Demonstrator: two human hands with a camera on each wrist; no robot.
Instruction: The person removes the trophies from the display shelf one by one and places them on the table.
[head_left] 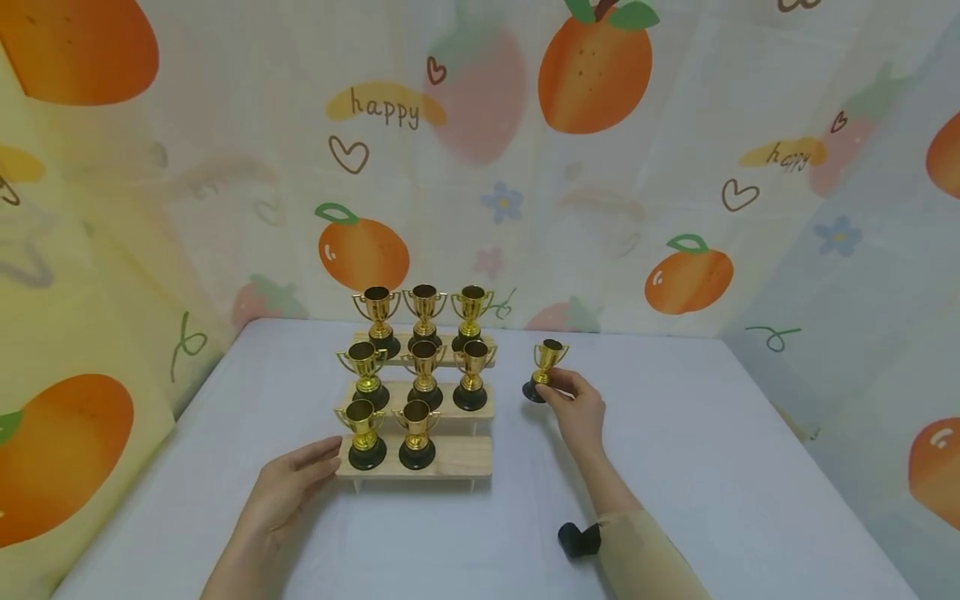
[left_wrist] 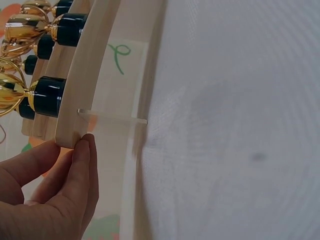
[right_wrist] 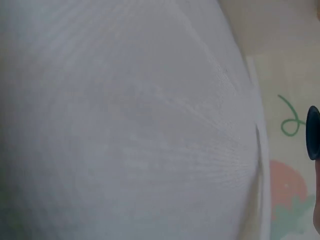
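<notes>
A three-tier wooden shelf [head_left: 465,457] bears small gold trophy cups on black bases. Three stand on the top tier, three on the middle, and two trophies [head_left: 417,433] on the left and middle of the bottom tier, whose right part is bare wood. My left hand [head_left: 291,490] pinches the left end of the bottom board [left_wrist: 76,90] between thumb and fingers. Off to the shelf's right, my right hand [head_left: 579,412] holds another trophy [head_left: 547,358] low down by its base, tilted slightly. Only that trophy's black base [right_wrist: 313,132] and a bit of finger show in the right wrist view.
Clear legs [left_wrist: 112,116] hold the bottom board above the white-covered table [head_left: 675,467]. A printed fruit curtain [head_left: 480,208] closes off the back and sides. A black strap piece [head_left: 579,540] sits at the right sleeve's cuff.
</notes>
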